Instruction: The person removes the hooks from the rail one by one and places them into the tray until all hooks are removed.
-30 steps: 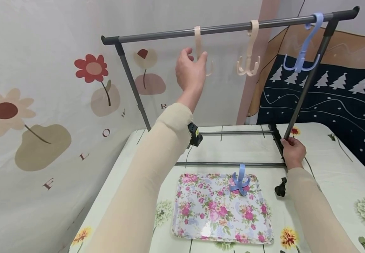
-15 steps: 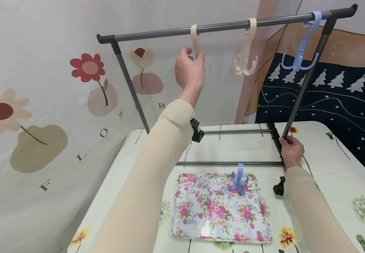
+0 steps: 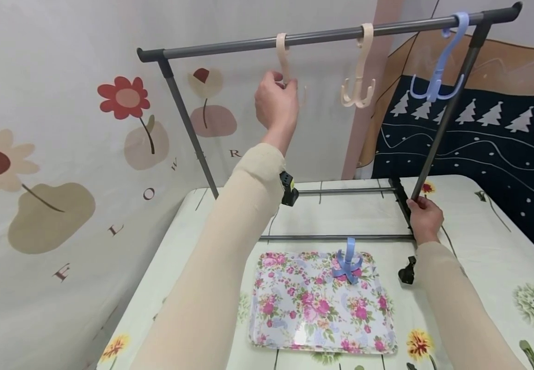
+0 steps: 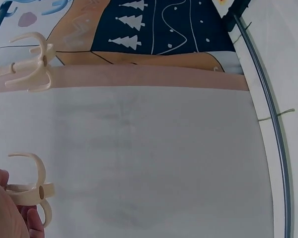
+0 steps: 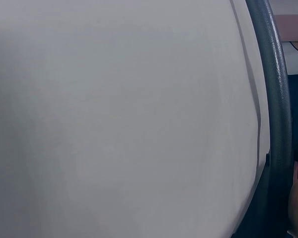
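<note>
My left hand (image 3: 277,105) is raised and pinches the lower stem of a beige claw hook (image 3: 283,57), whose curved top hangs over the rack's dark top rail (image 3: 230,49). Its prongs (image 4: 42,191) stick out past the fingers in the left wrist view; the palm hides part of it in the head view. Low on the right, my right hand (image 3: 426,220) grips the bottom of the rack's right post (image 3: 447,118). A second beige claw hook (image 3: 358,72) and a blue claw hook (image 3: 441,64) hang farther right along the same rail.
A floral tray (image 3: 290,313) lies on the bed or table top in front, with another blue claw hook (image 3: 348,262) on it. Two low crossbars (image 3: 341,238) join the rack's feet. A patterned curtain (image 3: 77,288) stands close at the left and behind.
The beige hook in my left hand has turned, so its curved top now shows from the side. Thumb and fingers have drawn closer together on its stem. My right hand stays on the post.
</note>
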Demonstrator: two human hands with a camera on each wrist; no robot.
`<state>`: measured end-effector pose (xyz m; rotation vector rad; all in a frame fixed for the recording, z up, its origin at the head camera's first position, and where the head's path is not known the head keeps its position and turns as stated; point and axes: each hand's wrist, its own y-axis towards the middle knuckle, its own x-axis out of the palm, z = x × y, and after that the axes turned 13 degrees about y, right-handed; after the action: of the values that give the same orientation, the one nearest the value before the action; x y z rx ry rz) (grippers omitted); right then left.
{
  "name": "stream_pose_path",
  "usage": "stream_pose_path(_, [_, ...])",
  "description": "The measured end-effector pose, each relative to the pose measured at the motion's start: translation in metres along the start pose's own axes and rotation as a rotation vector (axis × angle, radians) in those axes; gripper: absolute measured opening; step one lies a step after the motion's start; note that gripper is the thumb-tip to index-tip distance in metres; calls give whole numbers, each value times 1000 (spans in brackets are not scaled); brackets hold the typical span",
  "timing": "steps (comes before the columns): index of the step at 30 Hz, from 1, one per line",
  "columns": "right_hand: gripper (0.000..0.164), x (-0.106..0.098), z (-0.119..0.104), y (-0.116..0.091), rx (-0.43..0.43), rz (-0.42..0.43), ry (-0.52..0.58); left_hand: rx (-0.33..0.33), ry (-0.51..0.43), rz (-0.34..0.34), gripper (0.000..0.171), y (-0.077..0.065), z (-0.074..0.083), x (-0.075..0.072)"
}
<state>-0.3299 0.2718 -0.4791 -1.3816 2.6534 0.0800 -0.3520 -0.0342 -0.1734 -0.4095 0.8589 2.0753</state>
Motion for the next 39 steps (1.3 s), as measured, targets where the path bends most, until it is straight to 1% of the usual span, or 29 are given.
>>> stream_pose_path(3, [45, 1, -1, -1, -4, -1, -4, 2, 9, 11, 22, 0, -2, 0])
stream_pose_path(10, [44, 3, -2, 1, 6, -17, -6, 17, 46, 69, 18, 4, -3, -7])
stream_pose_path(18, [44, 4, -3, 2, 7, -19, -10, 18, 90, 54, 17, 11, 4, -15])
stream_pose_path(21, [44, 3, -5, 1, 19, -21, -3, 23, 125, 64, 15, 14, 8, -19])
stream_pose_path(25, [45, 2, -6, 0, 45, -30, 3, 6, 158, 69, 13, 15, 14, -24])
stream_pose_path(28, [45, 2, -7, 0, 47, -30, 4, 9, 140, 75, 15, 17, 19, -27])
stream_pose_path(32, [45, 2, -5, 1, 36, -20, 2, 32, 94, 85, 17, 18, 22, -31])
stream_pose_path(36, [45, 2, -2, 3, 37, -22, -10, 28, 66, 73, 17, 15, 19, -31])
stream_pose_path(39, [45, 2, 0, 4, 22, -21, -19, 44, 46, 67, 16, 12, 14, -31])
